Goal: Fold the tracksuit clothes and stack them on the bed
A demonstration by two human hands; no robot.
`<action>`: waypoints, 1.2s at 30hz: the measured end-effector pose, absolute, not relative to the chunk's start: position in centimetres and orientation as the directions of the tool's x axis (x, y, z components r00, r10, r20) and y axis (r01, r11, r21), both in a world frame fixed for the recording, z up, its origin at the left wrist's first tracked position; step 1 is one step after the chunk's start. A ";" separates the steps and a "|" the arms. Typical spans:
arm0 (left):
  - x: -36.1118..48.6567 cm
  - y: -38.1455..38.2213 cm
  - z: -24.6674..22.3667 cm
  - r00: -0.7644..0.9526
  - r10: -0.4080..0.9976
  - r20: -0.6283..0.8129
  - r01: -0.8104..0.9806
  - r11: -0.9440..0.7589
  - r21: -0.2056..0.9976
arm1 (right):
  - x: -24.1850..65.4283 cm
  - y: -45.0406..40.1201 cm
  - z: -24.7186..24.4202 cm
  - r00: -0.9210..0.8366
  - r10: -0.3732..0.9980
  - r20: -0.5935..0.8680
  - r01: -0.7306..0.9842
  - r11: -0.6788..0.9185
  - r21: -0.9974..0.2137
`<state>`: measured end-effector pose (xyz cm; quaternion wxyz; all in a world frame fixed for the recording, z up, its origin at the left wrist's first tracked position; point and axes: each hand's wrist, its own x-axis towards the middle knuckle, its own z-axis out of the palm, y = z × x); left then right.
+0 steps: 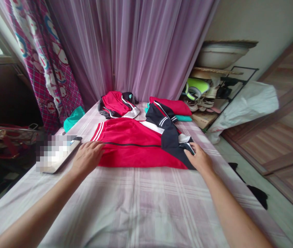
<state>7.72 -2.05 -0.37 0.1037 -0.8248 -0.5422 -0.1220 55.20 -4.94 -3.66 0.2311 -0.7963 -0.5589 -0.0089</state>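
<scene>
A red jacket [133, 156] with navy shoulders, white stripes and a dark zip lies sideways on the bed, its hem to the left and its collar to the right. One navy sleeve [171, 134] is folded over its upper part. My left hand [88, 155] rests on the striped hem, fingers stretched out and flat. At the collar end, my right hand [199, 156] has thumb and fingers closed on the edge of the jacket. Part of the collar is hidden behind those fingers.
A crumpled red and black garment [117, 103] lies at the back, beside a folded red one [180, 106] over teal cloth. A phone-like object [66, 151], partly blurred out, is left of my left hand. A shoe rack [221, 100] stands right, beyond the bed's edge.
</scene>
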 end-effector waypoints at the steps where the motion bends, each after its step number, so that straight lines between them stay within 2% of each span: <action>1: 8.2 -2.5 -0.7 0.417 0.847 0.330 0.898 -0.440 -0.007 | 55.1 -4.6 -3.1 0.362 0.876 0.319 0.898 -0.236 -0.371; 3: 9.0 -3.3 -1.6 0.476 0.820 0.317 0.854 -0.517 0.055 | 54.4 -3.3 -1.8 0.342 0.856 0.386 0.907 -0.194 -0.374; 5: 9.8 -3.5 -2.6 0.491 0.818 0.300 0.837 -0.539 0.098 | 53.5 -1.1 -0.5 0.328 0.869 0.370 0.915 -0.195 -0.354; 7: 10.2 -3.5 -3.5 0.469 0.827 0.309 0.844 -0.523 0.118 | 52.6 1.6 0.7 0.357 0.891 0.281 0.905 -0.257 -0.338; 10: 10.2 -3.3 -4.5 0.427 0.835 0.346 0.860 -0.494 0.131 | 52.0 5.7 1.7 0.419 0.907 0.036 0.852 -0.379 -0.361; 13: 9.9 -3.3 -4.9 0.428 0.827 0.363 0.858 -0.499 0.124 | 52.0 9.0 2.3 0.371 0.923 -0.101 0.832 -0.379 -0.405; 14: 9.9 -3.3 -5.0 0.432 0.824 0.366 0.857 -0.502 0.118 | 52.1 9.9 2.5 0.367 0.928 -0.061 0.836 -0.357 -0.417; 17: 9.8 -3.4 -5.2 0.432 0.824 0.368 0.863 -0.496 0.096 | 52.4 12.4 2.7 0.416 0.855 0.309 0.851 -0.247 -0.463; 19: 9.8 -3.3 -5.4 0.420 0.831 0.364 0.874 -0.479 0.084 | 52.6 13.7 2.5 0.413 0.785 0.462 0.867 -0.185 -0.462; 20: 9.8 -3.3 -5.5 0.415 0.835 0.361 0.879 -0.470 0.078 | 52.6 14.1 2.3 0.401 0.799 0.448 0.872 -0.184 -0.454; 23: 9.8 -3.2 -5.6 0.404 0.846 0.348 0.889 -0.452 0.067 | 52.0 13.8 1.3 0.361 0.893 0.268 0.885 -0.237 -0.401; 25: 9.8 -3.1 -5.7 0.402 0.850 0.339 0.894 -0.445 0.055 | 51.0 11.9 0.5 0.313 0.907 0.283 0.909 -0.200 -0.366; 28: 9.9 -3.1 -5.7 0.400 0.854 0.332 0.899 -0.436 0.038 | 48.9 6.7 -1.5 0.122 0.912 0.392 0.958 -0.005 -0.287; 30: 10.0 -3.2 -5.8 0.400 0.857 0.326 0.900 -0.435 0.039 | 47.7 2.5 -3.3 -0.081 0.924 0.373 0.968 0.162 -0.191; 31: 10.1 -3.2 -5.8 0.404 0.856 0.321 0.898 -0.439 0.040 | 47.4 0.6 -4.3 -0.133 0.936 0.326 0.971 0.189 -0.147; 33: 10.2 -3.2 -5.8 0.425 0.848 0.316 0.887 -0.460 0.044 | 47.4 -2.5 -6.0 -0.104 0.970 0.221 0.989 0.124 -0.080; 36: 9.9 -3.2 -5.5 0.442 0.825 0.352 0.868 -0.493 0.064 | 48.5 -4.6 -7.4 0.006 0.987 0.160 1.000 -0.004 -0.014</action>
